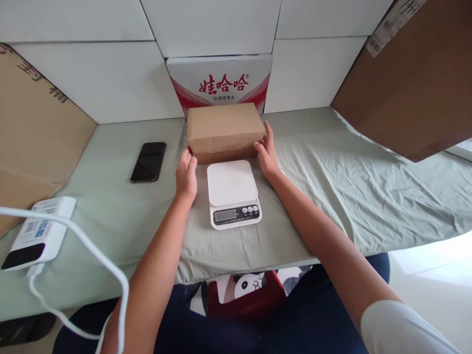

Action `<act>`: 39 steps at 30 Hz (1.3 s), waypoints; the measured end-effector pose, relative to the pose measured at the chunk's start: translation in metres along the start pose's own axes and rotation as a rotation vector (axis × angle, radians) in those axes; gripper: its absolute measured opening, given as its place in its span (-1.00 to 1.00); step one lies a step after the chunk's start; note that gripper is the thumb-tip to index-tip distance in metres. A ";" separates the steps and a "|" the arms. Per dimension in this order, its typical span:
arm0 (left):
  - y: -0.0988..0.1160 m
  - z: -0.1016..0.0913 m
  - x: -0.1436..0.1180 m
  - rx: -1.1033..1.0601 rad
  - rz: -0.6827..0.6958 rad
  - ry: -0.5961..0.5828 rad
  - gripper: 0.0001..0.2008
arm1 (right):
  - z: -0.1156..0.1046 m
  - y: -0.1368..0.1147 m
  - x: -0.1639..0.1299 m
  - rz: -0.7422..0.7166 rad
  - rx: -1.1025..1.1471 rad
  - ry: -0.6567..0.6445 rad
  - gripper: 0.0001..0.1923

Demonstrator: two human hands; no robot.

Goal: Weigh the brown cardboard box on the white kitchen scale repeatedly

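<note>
A closed brown cardboard box (pixel 224 125) rests on the cloth-covered table, held between my two hands. My left hand (pixel 187 175) grips its lower left front corner, with the fingertips partly hidden at the side. My right hand (pixel 267 153) clasps the right end, thumb on the front face and fingers along the side. Just in front of the box lies a white digital kitchen scale (pixel 232 184) with nothing on its platform; its small display looks blank.
A black phone (pixel 148 162) lies left of the box. A white device (pixel 40 231) with a white cable (pixel 99 255) is at the near left. Large cartons (pixel 40 123) stand at both sides. Behind is a printed carton (pixel 223 81) among white panels.
</note>
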State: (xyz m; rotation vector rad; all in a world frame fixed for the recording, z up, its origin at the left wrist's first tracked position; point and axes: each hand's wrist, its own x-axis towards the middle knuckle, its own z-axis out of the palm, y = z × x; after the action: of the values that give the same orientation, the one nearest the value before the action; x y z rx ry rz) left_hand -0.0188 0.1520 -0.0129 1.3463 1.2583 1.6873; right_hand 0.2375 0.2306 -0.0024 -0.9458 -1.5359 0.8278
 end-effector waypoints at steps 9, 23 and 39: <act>0.012 0.005 -0.003 0.053 0.040 -0.057 -0.42 | -0.002 -0.012 -0.002 -0.002 -0.044 -0.029 -0.18; 0.048 -0.002 -0.053 -0.003 0.238 0.038 -0.16 | -0.014 -0.054 -0.033 -0.336 -0.137 -0.024 0.02; 0.060 -0.026 -0.142 -0.058 0.004 0.042 -0.28 | -0.043 -0.101 -0.114 -0.149 -0.192 -0.051 -0.24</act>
State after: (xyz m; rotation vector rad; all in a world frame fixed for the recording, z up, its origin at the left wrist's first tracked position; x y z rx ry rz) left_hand 0.0006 -0.0034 -0.0079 1.2858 1.2216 1.7501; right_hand 0.2760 0.0844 0.0453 -0.9402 -1.7305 0.6107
